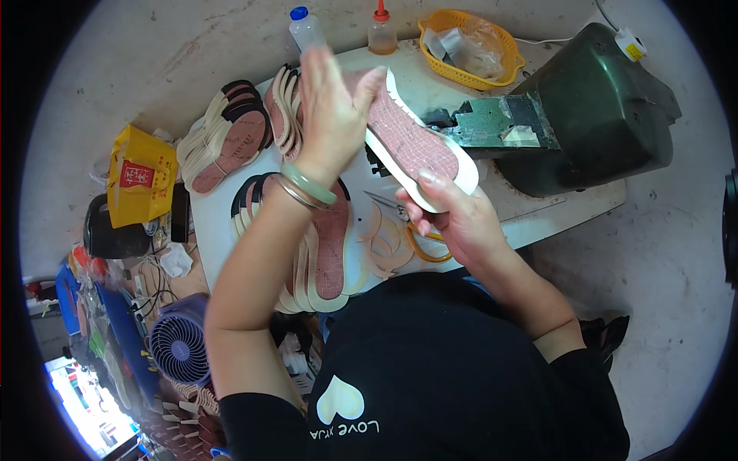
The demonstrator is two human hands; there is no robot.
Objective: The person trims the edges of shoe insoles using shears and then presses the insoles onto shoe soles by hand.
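The yellow basket stands at the far right corner of the white surface; it holds clear plastic wrapping, contents otherwise not discernible. Two bottles stand along the far edge: a clear bottle with a blue cap and a bottle with a red nozzle, the latter showing amber liquid in its lower part.

The insole, pink-checked on top with a white rim, is held above the middle of the surface, tilted, heel end toward the person. The right hand grips its near end, fingers closed around the rim. The left hand lies flat against the far end, fingers extended and close together, not curled around it.

Stacks of insoles occupy the far left corner and a second fanned stack covers the near left edge. Scissors with orange handles lie near the front edge beneath the right hand. A dark green machine overhangs the right edge. Open room remains only as a narrow bare strip along the near right edge. A purple fan sits below the left edge.
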